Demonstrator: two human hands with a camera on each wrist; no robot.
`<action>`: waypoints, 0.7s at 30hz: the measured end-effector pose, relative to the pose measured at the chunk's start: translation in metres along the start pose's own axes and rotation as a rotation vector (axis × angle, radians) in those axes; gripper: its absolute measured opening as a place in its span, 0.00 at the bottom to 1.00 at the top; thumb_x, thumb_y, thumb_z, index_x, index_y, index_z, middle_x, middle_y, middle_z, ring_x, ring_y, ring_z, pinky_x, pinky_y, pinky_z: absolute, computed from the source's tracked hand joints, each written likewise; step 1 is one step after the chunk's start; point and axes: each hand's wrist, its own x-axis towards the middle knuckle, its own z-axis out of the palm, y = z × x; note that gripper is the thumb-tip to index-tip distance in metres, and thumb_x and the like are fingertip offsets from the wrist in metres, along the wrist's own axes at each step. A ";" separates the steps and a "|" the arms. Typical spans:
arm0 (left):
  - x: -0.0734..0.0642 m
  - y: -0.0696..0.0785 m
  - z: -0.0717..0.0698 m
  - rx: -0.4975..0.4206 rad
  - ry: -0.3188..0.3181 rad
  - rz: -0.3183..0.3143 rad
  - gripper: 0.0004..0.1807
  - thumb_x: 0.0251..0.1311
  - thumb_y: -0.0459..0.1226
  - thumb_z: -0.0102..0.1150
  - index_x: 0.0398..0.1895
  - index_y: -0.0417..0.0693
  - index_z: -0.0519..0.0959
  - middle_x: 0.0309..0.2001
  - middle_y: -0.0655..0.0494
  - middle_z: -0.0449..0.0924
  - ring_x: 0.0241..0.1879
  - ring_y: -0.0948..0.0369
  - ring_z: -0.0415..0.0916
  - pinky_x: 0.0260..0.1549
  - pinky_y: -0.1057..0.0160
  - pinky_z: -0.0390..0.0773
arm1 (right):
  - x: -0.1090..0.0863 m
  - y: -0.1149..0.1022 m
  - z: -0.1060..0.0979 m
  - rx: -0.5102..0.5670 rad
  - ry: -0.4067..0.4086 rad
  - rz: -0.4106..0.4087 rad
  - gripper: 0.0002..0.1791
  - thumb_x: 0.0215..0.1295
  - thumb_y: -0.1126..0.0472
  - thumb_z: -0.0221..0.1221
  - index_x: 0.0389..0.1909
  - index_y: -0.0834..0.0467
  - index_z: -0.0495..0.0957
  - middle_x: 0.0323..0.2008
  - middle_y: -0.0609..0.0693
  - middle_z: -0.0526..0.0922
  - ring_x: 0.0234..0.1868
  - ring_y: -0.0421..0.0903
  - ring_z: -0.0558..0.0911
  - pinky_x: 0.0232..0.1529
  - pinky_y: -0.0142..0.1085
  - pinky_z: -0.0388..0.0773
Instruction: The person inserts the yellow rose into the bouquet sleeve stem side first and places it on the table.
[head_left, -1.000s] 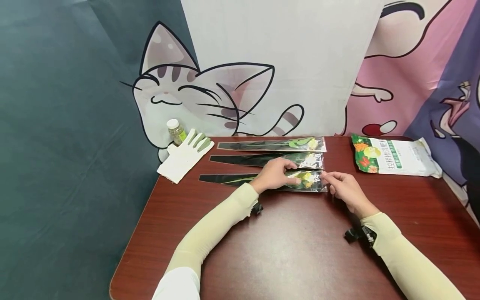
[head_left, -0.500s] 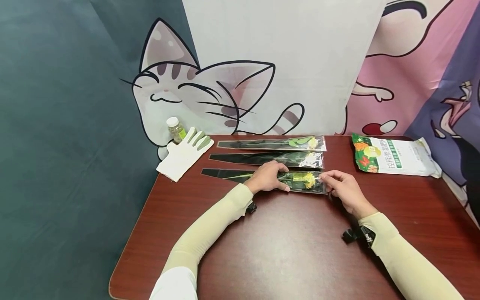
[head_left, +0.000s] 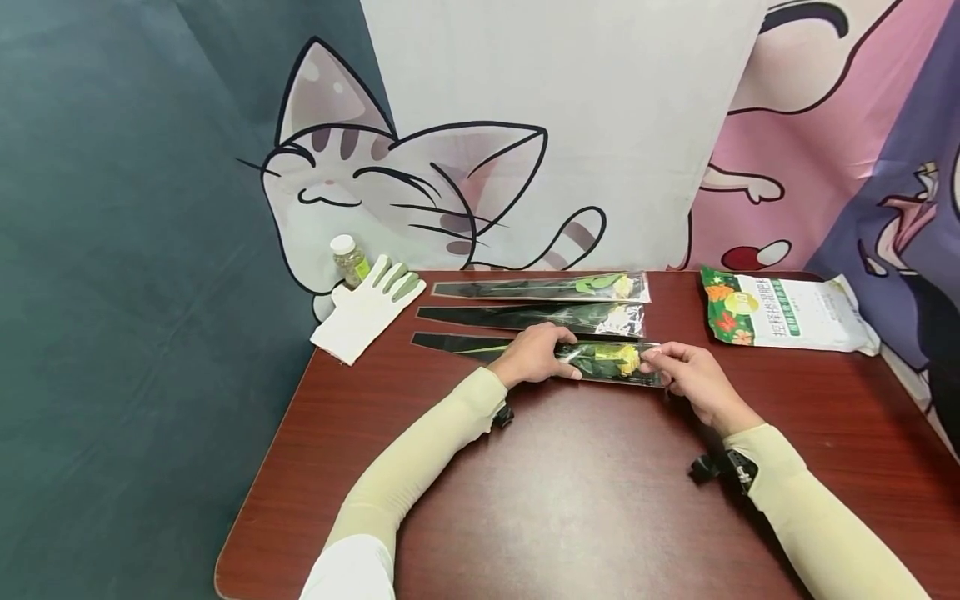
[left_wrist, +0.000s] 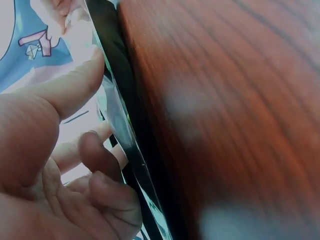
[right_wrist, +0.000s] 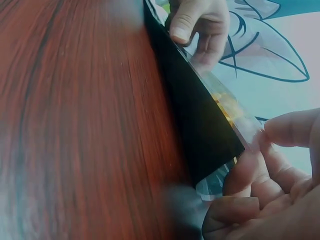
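A clear-fronted, black-backed flower sleeve (head_left: 600, 375) with a yellow rose (head_left: 627, 360) inside lies nearest me of three such sleeves. My left hand (head_left: 534, 354) rests across its middle, thumb at the near edge and fingers toward the far edge, hiding part of the stem. In the left wrist view that thumb (left_wrist: 82, 82) is stretched out along the sleeve edge. My right hand (head_left: 693, 379) pinches the clear plastic at the wide flower end between thumb and forefinger. The right wrist view shows the black back (right_wrist: 200, 115) tipped up toward the camera.
Behind lie a second sleeved flower (head_left: 487, 318) and a third sleeved flower (head_left: 495, 289). A white glove (head_left: 367, 312) and a white-capped jar (head_left: 350, 258) stand at the back left. A white-and-green printed bag (head_left: 787, 312) lies at the back right of the wooden table (head_left: 540, 500).
My left hand has shifted left along the sleeve, baring the yellow rose. The sleeve has slid slightly right with my right hand's pinch. The other things stay put.
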 end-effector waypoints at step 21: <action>-0.007 -0.006 -0.001 0.028 -0.029 -0.056 0.38 0.56 0.56 0.79 0.69 0.58 0.79 0.62 0.57 0.80 0.62 0.57 0.78 0.61 0.56 0.82 | 0.002 0.001 -0.007 0.036 0.031 0.040 0.18 0.79 0.46 0.60 0.49 0.58 0.83 0.28 0.39 0.84 0.24 0.32 0.72 0.18 0.24 0.67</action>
